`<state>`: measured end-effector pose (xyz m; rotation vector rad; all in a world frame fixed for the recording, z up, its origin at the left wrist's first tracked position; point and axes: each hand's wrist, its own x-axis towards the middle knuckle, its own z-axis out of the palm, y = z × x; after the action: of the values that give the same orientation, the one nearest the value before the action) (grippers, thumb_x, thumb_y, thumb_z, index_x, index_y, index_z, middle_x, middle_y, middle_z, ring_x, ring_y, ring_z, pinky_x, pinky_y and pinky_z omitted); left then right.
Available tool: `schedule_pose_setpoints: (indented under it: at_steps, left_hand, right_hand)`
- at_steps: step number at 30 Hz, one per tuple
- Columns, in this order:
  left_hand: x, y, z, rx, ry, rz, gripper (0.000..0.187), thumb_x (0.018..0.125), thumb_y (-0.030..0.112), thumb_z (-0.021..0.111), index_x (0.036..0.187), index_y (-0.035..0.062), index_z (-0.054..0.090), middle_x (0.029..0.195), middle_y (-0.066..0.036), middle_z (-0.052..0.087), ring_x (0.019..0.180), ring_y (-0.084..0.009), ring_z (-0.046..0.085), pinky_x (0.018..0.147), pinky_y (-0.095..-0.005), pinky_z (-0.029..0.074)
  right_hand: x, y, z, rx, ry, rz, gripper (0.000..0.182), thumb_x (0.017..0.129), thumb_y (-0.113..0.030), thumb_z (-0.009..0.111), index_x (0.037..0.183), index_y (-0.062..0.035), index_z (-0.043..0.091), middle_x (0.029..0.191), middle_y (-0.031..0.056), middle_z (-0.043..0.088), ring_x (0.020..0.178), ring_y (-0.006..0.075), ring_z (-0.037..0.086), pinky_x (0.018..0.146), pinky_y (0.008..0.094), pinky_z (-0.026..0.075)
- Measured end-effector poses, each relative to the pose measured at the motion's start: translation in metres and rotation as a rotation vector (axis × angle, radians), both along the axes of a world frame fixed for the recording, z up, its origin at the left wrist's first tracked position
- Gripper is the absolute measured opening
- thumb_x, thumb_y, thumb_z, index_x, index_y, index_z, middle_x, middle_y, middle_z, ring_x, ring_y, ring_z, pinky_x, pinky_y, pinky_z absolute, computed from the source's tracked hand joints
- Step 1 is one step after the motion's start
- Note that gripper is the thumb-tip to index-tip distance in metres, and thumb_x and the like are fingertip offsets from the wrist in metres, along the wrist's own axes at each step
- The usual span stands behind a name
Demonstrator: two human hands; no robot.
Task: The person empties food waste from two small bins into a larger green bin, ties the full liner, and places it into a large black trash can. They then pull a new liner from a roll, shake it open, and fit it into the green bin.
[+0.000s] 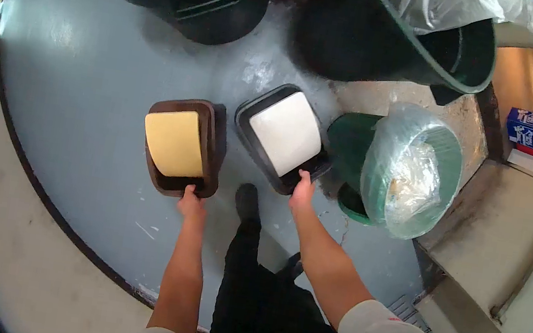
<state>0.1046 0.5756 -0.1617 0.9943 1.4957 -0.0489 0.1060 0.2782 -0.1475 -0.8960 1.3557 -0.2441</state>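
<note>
My left hand (190, 203) is closed on the near rim of a brown bin (158, 112), thumb on top. A yellow panel (175, 143), like a swing flap, covers most of that bin's top. To its right, my right hand (303, 189) grips the near edge of a black bin (244, 120). This one has a white panel (285, 132) across its top and is turned at an angle. The two bins are side by side in front of me, with a narrow gap between them. My fingers under both rims are hidden.
Two large dark green bins (206, 16) stand beyond, with plastic liners in them. Close on the right is a smaller green bin (351, 141) with a clear liner (409, 181) holding rubbish. A low wall (478, 226) runs along the right, with a blue box (522, 127) behind it.
</note>
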Motion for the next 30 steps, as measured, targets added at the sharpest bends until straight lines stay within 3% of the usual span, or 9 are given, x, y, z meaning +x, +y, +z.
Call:
schedule_pose_setpoints:
  at_steps: [3,6,11,14,16,21,26,27,30]
  left_hand:
    - [0.003,0.006,0.000,-0.057,0.000,-0.095,0.032,0.077,0.020,0.069,0.099,0.0019,0.056,0.094,-0.009,0.060,0.080,-0.0233,0.062,0.059,-0.0346,0.050]
    - [0.001,0.014,0.010,-0.092,0.064,-0.158,0.054,0.080,0.032,0.068,0.119,-0.0004,0.048,0.119,-0.014,0.051,0.104,-0.0306,0.055,0.075,-0.0412,0.049]
    - [-0.006,-0.015,0.083,-0.065,0.100,-0.088,0.091,0.082,0.055,0.063,0.148,0.0061,0.023,0.152,-0.018,0.018,0.133,-0.0376,0.030,0.099,-0.0490,0.035]
    - [-0.044,-0.017,0.089,-0.028,0.047,-0.128,0.100,0.079,0.062,0.062,0.150,0.0085,0.017,0.155,-0.019,0.014,0.135,-0.0360,0.028,0.091,-0.0427,0.040]
    - [-0.056,-0.026,0.104,-0.032,-0.040,-0.021,0.090,0.080,0.057,0.065,0.145,0.0072,0.026,0.148,-0.018,0.024,0.124,-0.0362,0.037,0.089,-0.0446,0.041]
    - [-0.074,-0.026,0.116,-0.044,-0.118,0.051,0.080,0.081,0.047,0.071,0.138,0.0050,0.035,0.131,-0.016,0.038,0.109,-0.0302,0.046,0.082,-0.0413,0.043]
    - [-0.047,0.013,0.075,-0.058,-0.122,-0.081,0.065,0.082,0.039,0.071,0.128,0.0036,0.042,0.118,-0.011,0.047,0.105,-0.0227,0.047,0.076,-0.0360,0.044]
    - [-0.034,0.021,0.072,-0.123,-0.103,-0.124,0.058,0.085,0.036,0.069,0.127,0.0045,0.044,0.117,-0.012,0.051,0.109,-0.0234,0.049,0.085,-0.0376,0.043]
    - [-0.014,0.048,0.036,-0.294,-0.166,-0.169,0.033,0.086,0.024,0.068,0.109,0.0071,0.052,0.100,-0.007,0.060,0.093,-0.0178,0.057,0.085,-0.0342,0.046]
  right_hand:
    - [-0.017,-0.015,-0.007,-0.075,0.273,0.276,0.050,0.076,-0.024,0.066,0.112,0.0095,0.055,0.112,0.0198,0.062,0.103,0.0311,0.059,0.091,0.0392,0.045]
    - [-0.009,-0.021,0.021,-0.363,0.581,0.495,0.038,0.078,-0.021,0.063,0.106,0.0049,0.062,0.101,0.0153,0.066,0.094,0.0291,0.062,0.088,0.0395,0.047]
    - [-0.013,-0.029,0.032,-0.300,0.478,0.559,0.026,0.079,-0.017,0.061,0.091,0.0058,0.064,0.087,0.0134,0.066,0.077,0.0259,0.064,0.069,0.0378,0.051]
    - [-0.013,-0.031,0.038,-0.117,0.241,0.569,0.017,0.083,-0.014,0.057,0.085,0.0026,0.059,0.080,0.0108,0.063,0.064,0.0188,0.063,0.055,0.0342,0.049]
    - [0.023,-0.029,0.128,0.020,0.018,0.496,0.014,0.085,-0.013,0.055,0.085,0.0009,0.057,0.078,0.0100,0.063,0.063,0.0170,0.062,0.055,0.0329,0.049]
    - [0.077,-0.032,0.195,0.036,-0.074,0.606,0.019,0.088,-0.025,0.056,0.088,-0.0050,0.056,0.073,0.0051,0.063,0.063,0.0164,0.063,0.052,0.0290,0.046]
    - [0.087,-0.036,0.181,0.019,0.012,0.605,0.025,0.087,-0.028,0.057,0.086,-0.0026,0.059,0.078,0.0053,0.064,0.068,0.0165,0.061,0.056,0.0319,0.046]
    - [0.085,-0.033,0.184,0.043,0.060,0.611,0.026,0.086,-0.028,0.057,0.087,-0.0021,0.060,0.080,0.0062,0.064,0.069,0.0178,0.061,0.058,0.0329,0.046]
    - [0.075,-0.016,0.191,0.065,0.161,0.554,0.025,0.086,-0.028,0.058,0.086,-0.0028,0.059,0.084,0.0076,0.063,0.072,0.0195,0.061,0.059,0.0346,0.047]
